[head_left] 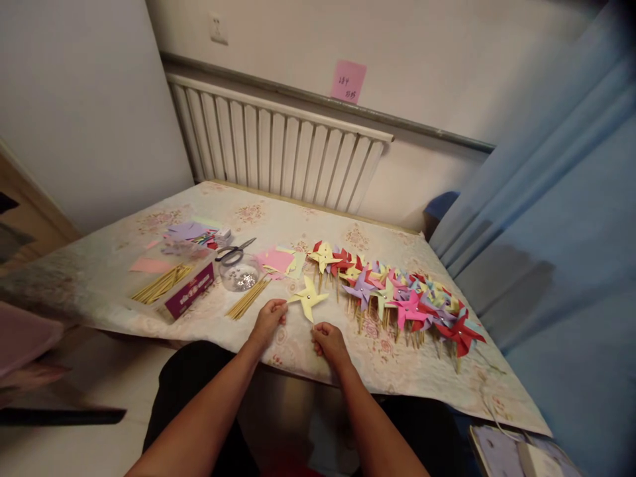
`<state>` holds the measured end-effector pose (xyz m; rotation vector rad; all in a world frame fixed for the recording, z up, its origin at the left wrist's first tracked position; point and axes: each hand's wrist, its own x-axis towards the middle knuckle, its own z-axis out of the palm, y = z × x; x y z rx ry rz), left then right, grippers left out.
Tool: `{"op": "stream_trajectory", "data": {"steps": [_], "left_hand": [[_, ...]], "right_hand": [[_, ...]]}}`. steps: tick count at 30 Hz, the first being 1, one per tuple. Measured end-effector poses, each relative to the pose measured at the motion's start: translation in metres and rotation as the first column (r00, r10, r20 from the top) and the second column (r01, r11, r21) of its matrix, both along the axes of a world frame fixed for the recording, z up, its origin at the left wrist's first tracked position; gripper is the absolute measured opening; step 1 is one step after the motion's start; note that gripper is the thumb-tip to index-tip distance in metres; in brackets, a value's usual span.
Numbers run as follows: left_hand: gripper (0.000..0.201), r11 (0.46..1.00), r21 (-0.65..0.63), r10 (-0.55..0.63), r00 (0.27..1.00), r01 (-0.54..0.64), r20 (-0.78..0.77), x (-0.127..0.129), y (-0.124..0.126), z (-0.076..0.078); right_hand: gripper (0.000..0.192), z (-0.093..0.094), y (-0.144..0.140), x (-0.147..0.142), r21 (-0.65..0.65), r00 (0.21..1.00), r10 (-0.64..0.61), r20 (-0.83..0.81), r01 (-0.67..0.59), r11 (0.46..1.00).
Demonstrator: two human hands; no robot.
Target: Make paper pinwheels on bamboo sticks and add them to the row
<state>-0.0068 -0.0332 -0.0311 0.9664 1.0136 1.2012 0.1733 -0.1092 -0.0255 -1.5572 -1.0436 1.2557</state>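
A yellow paper pinwheel (309,297) is held between both hands just above the table's near edge. My left hand (269,319) pinches its left blade. My right hand (328,341) is closed below it, apparently around its stick, which is hidden. To the right lies a long heap of finished pinwheels (397,291) in yellow, red, purple, pink and blue, on wooden sticks. A loose bundle of wooden sticks (247,299) lies just left of my left hand.
A flowered cloth covers the table (149,225). A clear box (173,281) holds sticks and coloured paper at the left. Scissors (233,252), a clear bowl of pins (240,273) and pink paper sheets (276,260) lie behind. A radiator (278,152) and blue curtain (561,218) stand beyond.
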Motion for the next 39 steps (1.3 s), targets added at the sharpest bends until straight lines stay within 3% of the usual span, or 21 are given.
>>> {"op": "stream_trajectory", "data": {"steps": [20,39], "left_hand": [[0.029,0.994,-0.044,0.091,0.979,-0.101,-0.181,0.014,0.000,0.011],[0.021,0.992,-0.074,0.079,0.959,-0.103,-0.274,0.016,0.000,0.011]], "right_hand": [[0.018,0.005,-0.001,-0.002,-0.032,0.999,0.031,0.041,-0.030,0.999],[0.016,0.005,-0.001,-0.003,-0.024,0.999,0.014,0.030,-0.013,1.000]]}}
